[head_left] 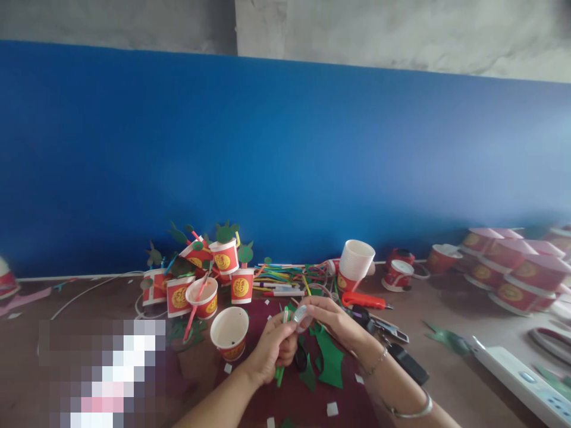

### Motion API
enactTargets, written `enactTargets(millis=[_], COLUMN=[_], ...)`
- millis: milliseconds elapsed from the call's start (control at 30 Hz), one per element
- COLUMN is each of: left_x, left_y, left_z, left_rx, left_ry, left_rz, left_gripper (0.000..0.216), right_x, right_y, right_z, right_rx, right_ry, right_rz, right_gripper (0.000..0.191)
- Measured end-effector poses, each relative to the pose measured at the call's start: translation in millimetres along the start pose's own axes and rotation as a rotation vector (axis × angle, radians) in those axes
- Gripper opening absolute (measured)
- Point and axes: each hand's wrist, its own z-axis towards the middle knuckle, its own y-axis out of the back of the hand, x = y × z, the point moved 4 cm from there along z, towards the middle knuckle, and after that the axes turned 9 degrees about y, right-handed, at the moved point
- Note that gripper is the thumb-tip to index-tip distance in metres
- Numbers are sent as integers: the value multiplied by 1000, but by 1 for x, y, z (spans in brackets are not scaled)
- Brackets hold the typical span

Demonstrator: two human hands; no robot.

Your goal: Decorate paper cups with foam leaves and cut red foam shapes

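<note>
Decorated cups (223, 260), several, with green paper shapes and straws, seemingly finished, at ten o'clock from the hands; open cup (230, 352), bare of paper shapes, at nine; cup stack (355, 265), seemingly unworked, at one; green straw (279, 375), at centre, apparently in work; left hand (273, 349), closed round the straw, forearm from seven; right hand (325, 314), palm down, forearm from five, fingertips pinching a clear shiny piece (301, 313), contact with the straw unclear

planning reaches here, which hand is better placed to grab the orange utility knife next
Probably the right hand: the orange utility knife lies close beside it, while the left hand, farther away, grips green straws.
</note>
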Motion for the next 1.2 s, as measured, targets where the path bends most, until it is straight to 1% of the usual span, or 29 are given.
enactTargets(millis=[133, 333, 467, 633, 700, 767, 867, 933, 1067, 1200], left_x=[-1, -3, 1, 3, 1, -1, -5, -7, -7, -8], left_y=[-1, -4, -1, 0, -2, -3, -2, 1, 5, 7], left_z=[-1, -3, -1, 2, 2, 1, -1, -2, 1, 3], left_rx=[-9, -52, -78, -126, -156, -195, -306, -371, -438, -503], left_ry=[3, 25, 49, 82, 48, -15, -127, -180, -201, -192], left_rz=[13, 27, 44, 57, 39, 21, -24, -45, 11, 39], left_gripper=[31, 34, 32, 34, 37, 39, 46, 46, 40, 40], right_x=[-6, -5, -3, 2, 4, 6, 8, 9, 12, 15], right_y=[0, -2, -1, 0, 1, 4, 8, 8, 8, 3], right_z=[-1, -1, -3, -1, 0, 2, 2, 2, 2, 2], right_rx=[-27, -15, 5, 42, 20, -37, -116, -133, -164, -137], right_ry=[-6, 8, -11, 20, 39, 66, 103, 121, 185, 231], right_rz=[36, 91, 68, 37, -14, -117, -324, -445, -614, -649], right_gripper=[29, 28, 30, 28, 28, 28, 28, 26, 19, 14])
